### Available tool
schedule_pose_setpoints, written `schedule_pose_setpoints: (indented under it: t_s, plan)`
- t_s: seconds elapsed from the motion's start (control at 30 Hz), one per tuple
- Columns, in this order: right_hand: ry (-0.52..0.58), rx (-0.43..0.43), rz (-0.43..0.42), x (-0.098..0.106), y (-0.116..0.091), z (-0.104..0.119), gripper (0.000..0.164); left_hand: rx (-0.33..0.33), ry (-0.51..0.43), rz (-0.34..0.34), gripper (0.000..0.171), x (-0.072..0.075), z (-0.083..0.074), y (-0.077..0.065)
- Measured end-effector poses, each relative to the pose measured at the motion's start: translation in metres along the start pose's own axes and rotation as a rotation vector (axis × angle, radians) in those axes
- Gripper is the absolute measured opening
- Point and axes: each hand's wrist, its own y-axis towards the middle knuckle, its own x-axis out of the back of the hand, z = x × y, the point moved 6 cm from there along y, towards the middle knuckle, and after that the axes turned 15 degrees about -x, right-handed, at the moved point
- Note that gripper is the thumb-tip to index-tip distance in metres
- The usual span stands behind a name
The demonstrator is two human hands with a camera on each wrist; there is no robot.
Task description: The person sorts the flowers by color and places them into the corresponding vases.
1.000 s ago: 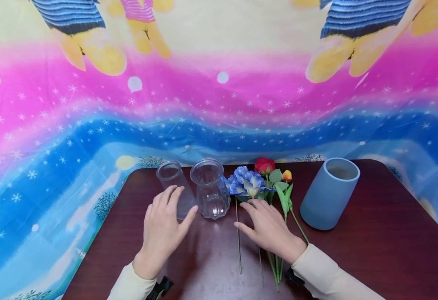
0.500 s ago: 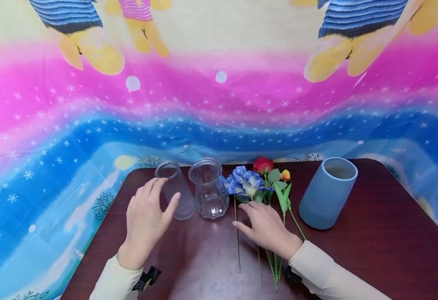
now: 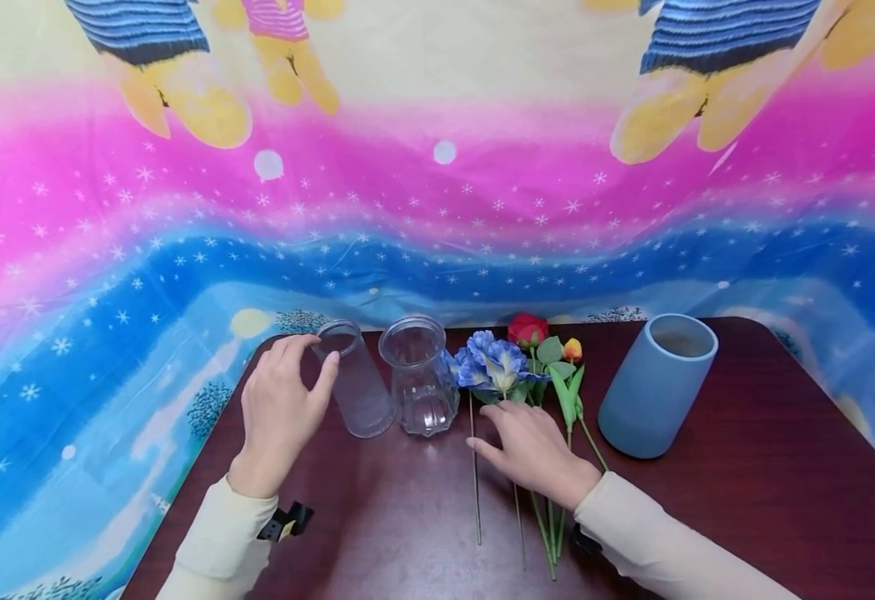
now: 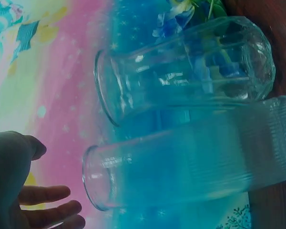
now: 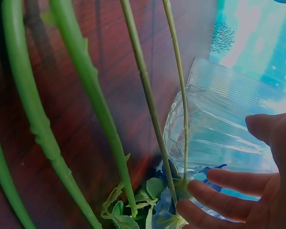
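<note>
My left hand [image 3: 280, 408] hovers by the mouth of a tall, ribbed clear glass vase [image 3: 362, 396], fingers and thumb spread. In the left wrist view the fingertips [image 4: 69, 208] stand a little apart from its rim. Right beside it is a flared glass vase [image 3: 417, 379]. My right hand [image 3: 538, 450] lies loosely over the stems [image 5: 148, 90] of the artificial flowers, just below the blue blooms [image 3: 493, 362], and grips nothing. In the right wrist view its fingers [image 5: 229, 198] come near two thin stems; whether they touch cannot be told.
A red rose [image 3: 527, 328] and an orange-yellow tulip [image 3: 572, 350] lie behind the blue blooms. A matte blue vase [image 3: 655, 400] stands to the right on the dark wooden table [image 3: 752, 508]. A printed cloth [image 3: 437, 208] hangs behind the table.
My left hand has moved left and up, from in front of the ribbed glass vase to beside its rim. My right hand has stayed nearly still above the stems.
</note>
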Motion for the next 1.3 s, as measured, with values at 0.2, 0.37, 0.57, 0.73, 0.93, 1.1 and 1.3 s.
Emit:
schedule_pose_setpoints:
  t_s: [0.2, 0.37, 0.57, 0.73, 0.93, 1.1, 1.3]
  plan:
    - [-0.016, 0.009, 0.003, -0.002, 0.002, 0.001, 0.051, 0.062, -0.015, -0.002, 0.031, -0.005, 0.018, 0.008]
    - [-0.014, 0.002, 0.021, -0.003, 0.004, 0.001, 0.050, 0.109, -0.014, 0.036, 0.030, -0.012, 0.033, 0.014]
    - [-0.023, -0.030, 0.048, -0.003, 0.013, 0.002, 0.049, 0.167, -0.047, 0.135, 0.032, -0.022, 0.046, 0.018]
    - [-0.024, -0.064, 0.080, -0.006, 0.017, 0.003, 0.046, 0.196, -0.072, 0.204, 0.033, -0.029, 0.051, 0.020]
    - [0.018, -0.081, 0.105, -0.010, 0.021, 0.004, 0.035, 0.225, -0.094, 0.279, 0.038, -0.037, 0.054, 0.022]
    - [0.099, -0.119, 0.162, -0.015, 0.026, 0.004, 0.035, 0.232, -0.127, 0.330, 0.042, -0.041, 0.056, 0.023]
    - [0.177, -0.124, 0.188, -0.022, 0.032, 0.003, 0.041, 0.251, -0.176, 0.378, 0.042, -0.047, 0.059, 0.021]
